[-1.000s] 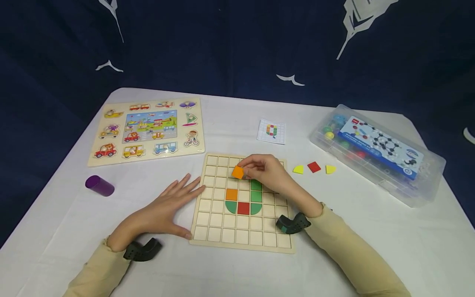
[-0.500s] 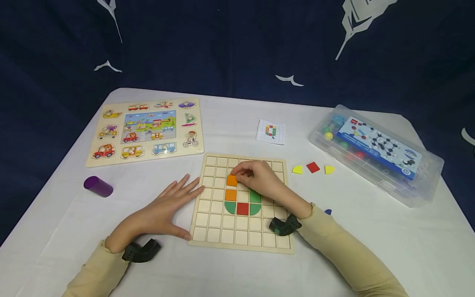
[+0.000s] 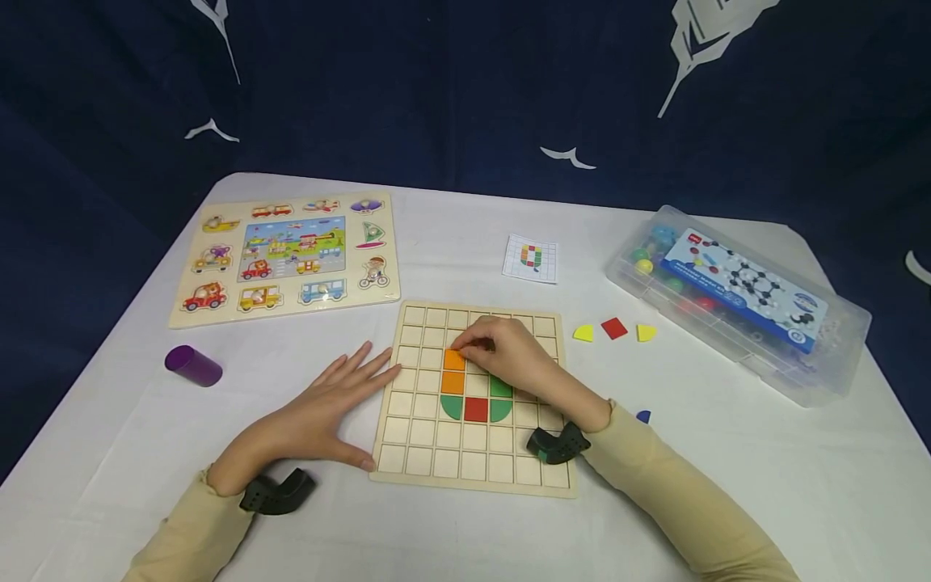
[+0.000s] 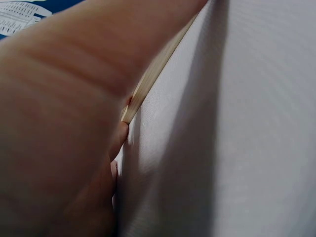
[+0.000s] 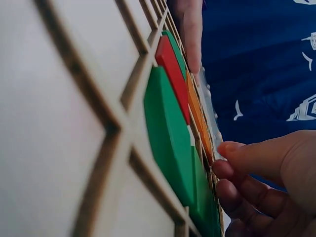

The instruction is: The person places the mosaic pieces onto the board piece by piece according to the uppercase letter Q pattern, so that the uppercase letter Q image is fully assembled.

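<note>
A wooden grid board (image 3: 436, 461) lies in front of me in the head view. In it sit two orange square tiles, one above the other, a red square tile (image 3: 476, 410), green squares (image 3: 501, 386) and rounded green corner tiles (image 3: 451, 406). My right hand (image 3: 505, 349) is over the board, its thumb and fingertips pinching the far edge of the upper orange square tile (image 3: 454, 360). In the right wrist view the fingertips (image 5: 224, 170) meet the orange tile. My left hand (image 3: 323, 412) is spread flat, fingertips and thumb touching the board's left edge.
A picture card (image 3: 531, 259) lies behind the board. To the right are yellow quarter-round tiles (image 3: 583, 332), a red square tile (image 3: 614, 327), a blue piece (image 3: 643, 416) and a clear plastic case (image 3: 742, 303). A vehicle puzzle (image 3: 287, 259) and purple cylinder (image 3: 193, 365) stand left.
My right hand has brought the orange tile down and slightly left, into line right above the other orange tile. The left hand has stayed at the board's edge.
</note>
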### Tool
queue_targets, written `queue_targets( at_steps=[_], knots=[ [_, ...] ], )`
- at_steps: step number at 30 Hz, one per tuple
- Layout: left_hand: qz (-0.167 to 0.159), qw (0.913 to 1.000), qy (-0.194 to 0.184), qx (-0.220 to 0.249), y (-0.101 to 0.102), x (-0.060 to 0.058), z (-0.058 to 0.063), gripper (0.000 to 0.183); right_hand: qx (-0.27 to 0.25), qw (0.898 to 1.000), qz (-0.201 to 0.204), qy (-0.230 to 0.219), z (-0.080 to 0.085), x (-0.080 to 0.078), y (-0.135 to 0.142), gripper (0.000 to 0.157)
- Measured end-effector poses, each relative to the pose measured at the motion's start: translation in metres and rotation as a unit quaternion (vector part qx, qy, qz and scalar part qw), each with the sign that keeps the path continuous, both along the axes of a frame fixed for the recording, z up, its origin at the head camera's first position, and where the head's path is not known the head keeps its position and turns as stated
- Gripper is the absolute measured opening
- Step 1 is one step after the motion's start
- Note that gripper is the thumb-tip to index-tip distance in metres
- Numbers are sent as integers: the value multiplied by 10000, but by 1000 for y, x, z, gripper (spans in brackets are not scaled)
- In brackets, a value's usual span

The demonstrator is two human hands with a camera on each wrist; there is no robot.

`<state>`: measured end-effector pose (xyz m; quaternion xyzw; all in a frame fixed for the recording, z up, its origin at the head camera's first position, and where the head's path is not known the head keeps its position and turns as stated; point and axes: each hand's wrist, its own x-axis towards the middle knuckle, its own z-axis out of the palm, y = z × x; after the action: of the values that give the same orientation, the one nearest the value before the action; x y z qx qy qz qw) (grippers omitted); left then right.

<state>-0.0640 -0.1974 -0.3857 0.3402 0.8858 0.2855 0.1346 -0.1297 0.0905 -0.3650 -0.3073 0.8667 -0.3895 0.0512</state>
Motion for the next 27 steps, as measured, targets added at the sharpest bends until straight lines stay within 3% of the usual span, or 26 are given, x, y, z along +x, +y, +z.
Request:
queue_targets(
  at_steps=[7,13,21,27],
  knots=[
    [-9,10000,-39,58,0,0,1,118,-126,9990,-400,-150,12,-3,18,13],
    [5,10000,-36,27,1,1,0,118,-156,9938,-1065,-264,22,-7,67,15],
    [2,10000,-64,-58,1,1,2,118,-323,9753,-2051,-750,20,0,132,24],
    [18,10000,-63,-50,0,1,1,118,-316,9737,-2126,-761,8,5,147,24]
  ],
)
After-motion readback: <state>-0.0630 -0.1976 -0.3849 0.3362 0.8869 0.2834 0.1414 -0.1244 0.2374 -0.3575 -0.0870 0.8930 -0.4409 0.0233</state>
